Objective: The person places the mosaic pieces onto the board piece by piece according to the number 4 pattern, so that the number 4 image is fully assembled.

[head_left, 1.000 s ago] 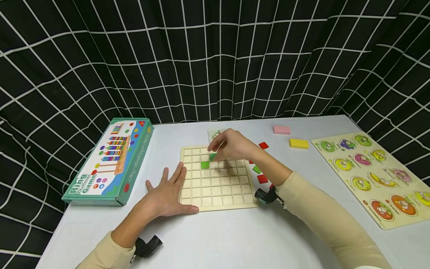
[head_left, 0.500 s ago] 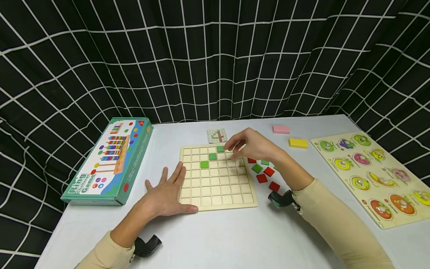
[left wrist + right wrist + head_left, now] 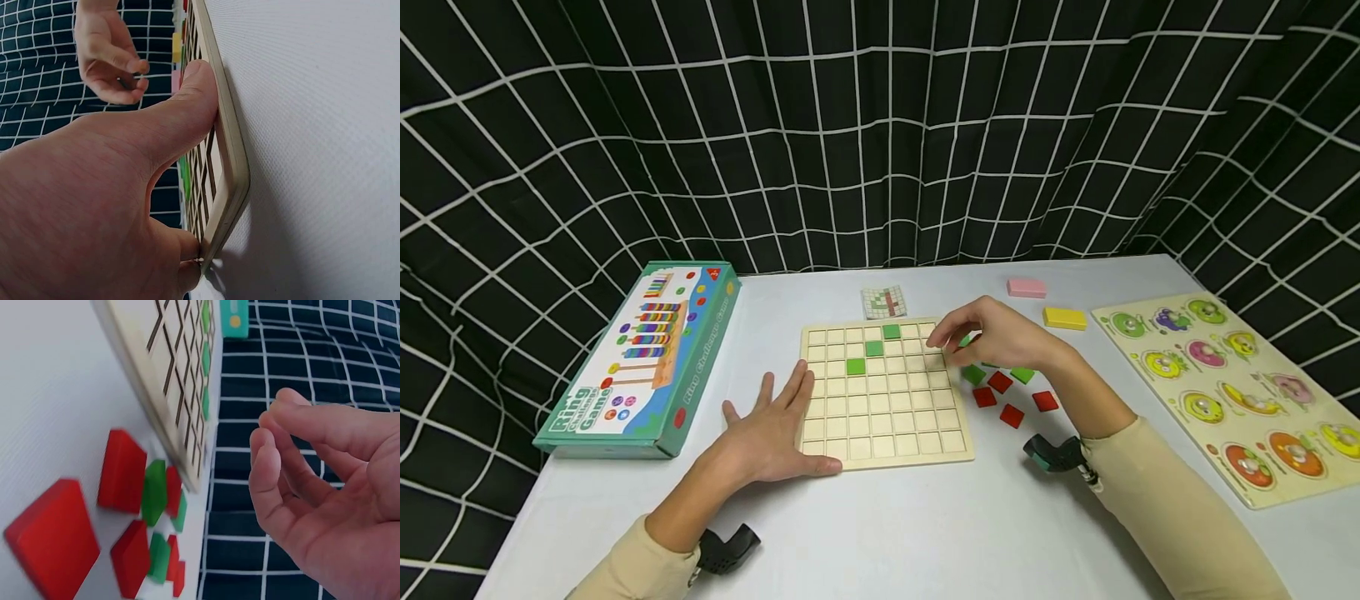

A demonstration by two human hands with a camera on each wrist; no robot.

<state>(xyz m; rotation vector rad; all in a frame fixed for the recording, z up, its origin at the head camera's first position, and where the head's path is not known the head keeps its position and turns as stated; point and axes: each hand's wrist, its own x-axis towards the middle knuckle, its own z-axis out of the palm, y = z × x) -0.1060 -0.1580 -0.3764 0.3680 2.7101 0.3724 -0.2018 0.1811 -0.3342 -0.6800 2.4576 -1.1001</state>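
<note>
Tile-laying stage, apparently: three green tiles (image 3: 874,348) are seated in the board (image 3: 883,427), its edge pressed by the spread left hand (image 3: 763,442); nothing's held by the loosely curved right hand (image 3: 1000,335) (just hovering, afaict); next, a loose tile (image 3: 1011,415) beside the board probably must be grabbed.

1. Left sleeve (image 3: 636,562): plain beige, behind left hand (image 3: 767,437).
2. Right sleeve (image 3: 1180,504): matching beige, behind right hand (image 3: 1003,333).
3. Left camera (image 3: 730,550): black, curved, at the cuff.
4. Right camera (image 3: 1054,455): likewise black, greenish front.
</note>
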